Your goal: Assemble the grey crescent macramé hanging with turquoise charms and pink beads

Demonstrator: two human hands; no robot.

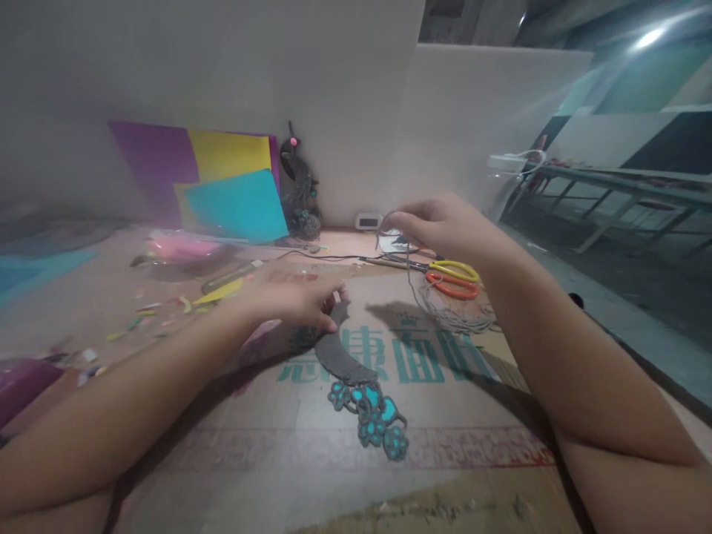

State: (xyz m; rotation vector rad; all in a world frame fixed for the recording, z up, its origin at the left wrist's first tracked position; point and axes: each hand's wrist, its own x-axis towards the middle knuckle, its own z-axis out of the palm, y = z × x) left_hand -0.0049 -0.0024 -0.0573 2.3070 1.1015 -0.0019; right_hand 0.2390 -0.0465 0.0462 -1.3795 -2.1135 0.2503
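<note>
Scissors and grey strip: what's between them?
The cord hanging from the right hand crosses bare cardboard between scissors and strip, seen in the head view.

1. Left hand (300, 300): low, palm down, fingers curled, thumb and fingertips pinched together; forearm stretched forward.
2. Right hand (439, 226): held higher, fingertips pinched closed, pointing leftward; forearm angled inward.

Pale wall (222, 67) behind, metal-framed table (623, 185) right, bright ceiling light (650, 37).
</note>
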